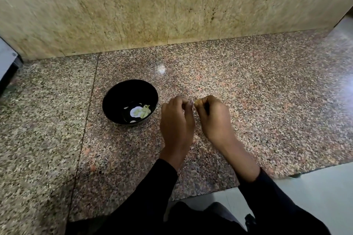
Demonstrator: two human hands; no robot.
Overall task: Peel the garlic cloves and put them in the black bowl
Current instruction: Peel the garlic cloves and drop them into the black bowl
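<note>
The black bowl stands on the speckled granite counter, left of my hands, with several pale peeled garlic cloves lying at its bottom. My left hand and my right hand hover close together just right of the bowl, fingers curled. Between the fingertips of both hands a small garlic clove is pinched; only a yellowish tip of it shows, and the rest is hidden by the fingers.
The granite counter runs wide to the right and back to a beige stone wall. A grey metal object sits at the far left edge. The counter's front edge steps down to a light floor at the lower right.
</note>
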